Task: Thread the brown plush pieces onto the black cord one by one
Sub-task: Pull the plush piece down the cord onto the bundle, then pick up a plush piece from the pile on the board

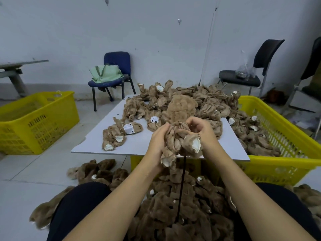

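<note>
Both hands hold one brown plush piece (180,141) over the near edge of the white board (139,145). My left hand (159,141) grips its left side, and my right hand (202,131) pinches its gathered top. The black cord (181,185) hangs straight down from under this piece into a mass of threaded brown plush pieces (182,211) between my knees. A heap of loose inside-out plush pieces (196,100) covers the far part of the board, with a fluffy brown one (180,106) on top. A loose piece (118,134) lies at the board's left.
A yellow crate (284,136) under the board holds more plush pieces at the right. Another yellow crate (34,119) stands on the floor at the left. A blue chair (116,70) with a green bag and a black chair (257,70) stand by the wall.
</note>
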